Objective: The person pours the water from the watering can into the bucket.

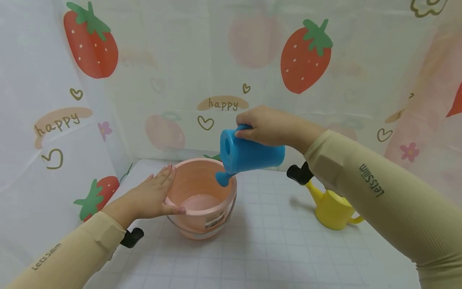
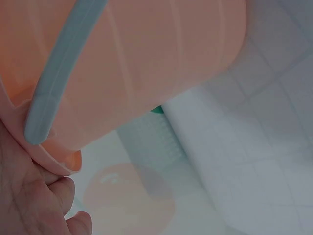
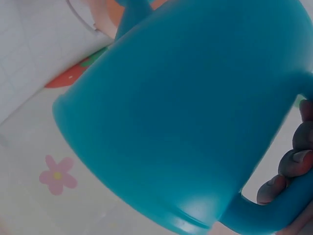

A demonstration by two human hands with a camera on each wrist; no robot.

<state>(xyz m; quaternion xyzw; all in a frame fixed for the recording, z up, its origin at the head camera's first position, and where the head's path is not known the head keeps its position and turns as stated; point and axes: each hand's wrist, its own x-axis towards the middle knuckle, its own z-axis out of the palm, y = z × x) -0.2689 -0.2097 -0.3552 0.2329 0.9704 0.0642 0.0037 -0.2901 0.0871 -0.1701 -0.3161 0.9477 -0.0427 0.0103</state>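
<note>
A pink bucket with a grey handle stands on the table. My left hand rests on its near-left rim, thumb along the edge and fingers stretched out; in the left wrist view the hand touches the rim's underside. My right hand grips the handle of a blue watering can. Fingers curled round that handle show in the right wrist view. The can is tipped left, its spout over the bucket's opening. No water stream is visible.
A yellow watering can stands on the right, partly behind my right forearm. The table has a white gridded cover. Behind it hangs a strawberry-printed curtain. Black wrist cameras stick out below both sleeves.
</note>
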